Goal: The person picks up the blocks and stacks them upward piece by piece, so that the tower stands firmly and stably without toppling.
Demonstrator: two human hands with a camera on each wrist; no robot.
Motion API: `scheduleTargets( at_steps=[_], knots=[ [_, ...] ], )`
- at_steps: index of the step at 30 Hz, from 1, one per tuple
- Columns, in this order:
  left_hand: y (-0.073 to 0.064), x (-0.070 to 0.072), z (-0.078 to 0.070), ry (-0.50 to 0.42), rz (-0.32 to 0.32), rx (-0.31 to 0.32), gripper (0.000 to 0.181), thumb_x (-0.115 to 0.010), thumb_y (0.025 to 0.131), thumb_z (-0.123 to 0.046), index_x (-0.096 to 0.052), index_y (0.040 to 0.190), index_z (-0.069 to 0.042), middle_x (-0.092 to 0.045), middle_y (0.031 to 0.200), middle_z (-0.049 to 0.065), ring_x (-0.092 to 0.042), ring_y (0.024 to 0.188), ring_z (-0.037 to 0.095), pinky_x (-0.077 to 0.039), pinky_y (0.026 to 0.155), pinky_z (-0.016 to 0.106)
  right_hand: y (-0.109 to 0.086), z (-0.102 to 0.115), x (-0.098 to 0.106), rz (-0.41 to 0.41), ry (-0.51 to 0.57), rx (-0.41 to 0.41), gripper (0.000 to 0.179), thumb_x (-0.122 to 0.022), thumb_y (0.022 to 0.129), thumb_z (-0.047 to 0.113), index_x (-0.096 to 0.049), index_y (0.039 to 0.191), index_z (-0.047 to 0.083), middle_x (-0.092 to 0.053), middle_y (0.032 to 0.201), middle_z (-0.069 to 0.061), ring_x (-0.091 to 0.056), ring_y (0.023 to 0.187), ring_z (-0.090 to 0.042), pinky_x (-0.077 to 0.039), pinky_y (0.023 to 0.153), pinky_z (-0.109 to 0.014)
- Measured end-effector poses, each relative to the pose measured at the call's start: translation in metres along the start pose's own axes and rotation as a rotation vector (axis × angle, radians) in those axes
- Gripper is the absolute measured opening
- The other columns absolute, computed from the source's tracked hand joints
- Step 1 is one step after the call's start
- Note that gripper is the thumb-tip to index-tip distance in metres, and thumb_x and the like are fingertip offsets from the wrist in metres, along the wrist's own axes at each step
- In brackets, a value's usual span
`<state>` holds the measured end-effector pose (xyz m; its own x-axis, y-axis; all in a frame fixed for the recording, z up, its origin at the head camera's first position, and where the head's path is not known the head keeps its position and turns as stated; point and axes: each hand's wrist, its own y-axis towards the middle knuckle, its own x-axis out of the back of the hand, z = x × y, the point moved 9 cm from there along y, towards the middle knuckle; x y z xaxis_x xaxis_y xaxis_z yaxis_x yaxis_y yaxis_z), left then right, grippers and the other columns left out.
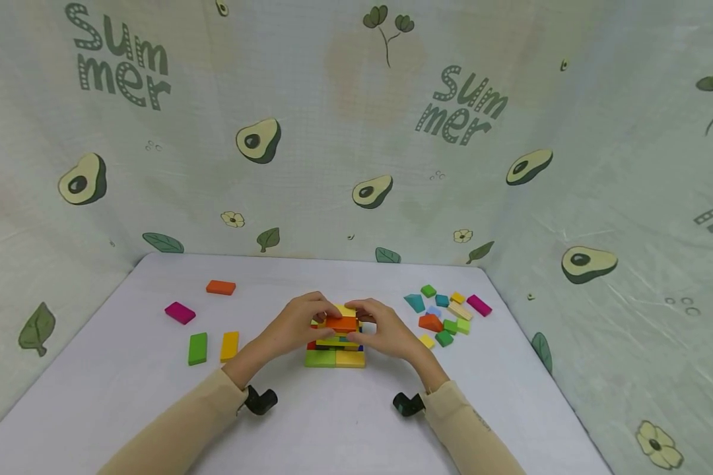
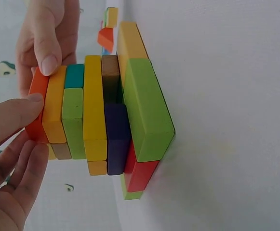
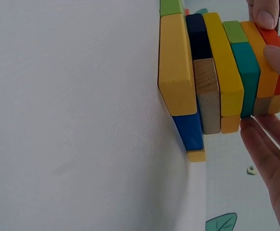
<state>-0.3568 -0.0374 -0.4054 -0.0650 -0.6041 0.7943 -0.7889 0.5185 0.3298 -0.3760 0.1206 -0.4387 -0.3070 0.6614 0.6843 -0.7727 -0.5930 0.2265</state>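
A layered tower of coloured wooden blocks (image 1: 335, 358) stands on the table, with a light green block (image 2: 147, 106) and a yellow block (image 3: 177, 67) at the bottom front. On the upper front lies an orange-red block (image 1: 341, 324), with yellow behind it. My left hand (image 1: 300, 324) holds this block from the left, thumb on its front face. From the right, my right hand (image 1: 387, 328) holds the same block, its thumb also at the front. In both wrist views the fingers reach along the tower's sides; some fingertips are hidden behind the blocks.
On the left lie an orange block (image 1: 221, 287), a magenta block (image 1: 180, 313), a green block (image 1: 198, 348) and a yellow block (image 1: 230, 346). Several small blocks cluster on the right, among them a red-orange piece (image 1: 430, 322) and a magenta bar (image 1: 479, 305). A printed cloth (image 1: 321, 218) surrounds the table.
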Motion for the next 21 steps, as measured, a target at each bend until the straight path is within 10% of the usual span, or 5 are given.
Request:
scheduleTargets(
  at_steps=[12,21],
  knots=[
    [-0.009,0.015,0.011,-0.053,-0.004,0.019,0.041,-0.09,0.088,-0.019,-0.075,0.126,-0.018,-0.069,0.113,-0.005,-0.063,0.097,0.011,-0.063,0.087,0.041,-0.001,0.002,-0.001,-0.002,-0.007,0.002,0.058,-0.082,0.096,0.023,-0.057,0.148,0.014,-0.061,0.145,-0.004,-0.065,0.126,-0.02,-0.053,0.11,-0.041],
    [-0.033,0.041,0.05,-0.038,0.028,0.095,0.046,-0.088,0.09,-0.017,-0.072,0.132,-0.021,-0.069,0.122,-0.001,-0.068,0.109,0.029,-0.062,0.092,0.049,-0.001,0.001,0.0,-0.014,0.003,-0.008,0.06,-0.084,0.095,0.022,-0.058,0.149,0.017,-0.06,0.146,-0.002,-0.064,0.128,-0.017,-0.052,0.111,-0.038]
  ],
)
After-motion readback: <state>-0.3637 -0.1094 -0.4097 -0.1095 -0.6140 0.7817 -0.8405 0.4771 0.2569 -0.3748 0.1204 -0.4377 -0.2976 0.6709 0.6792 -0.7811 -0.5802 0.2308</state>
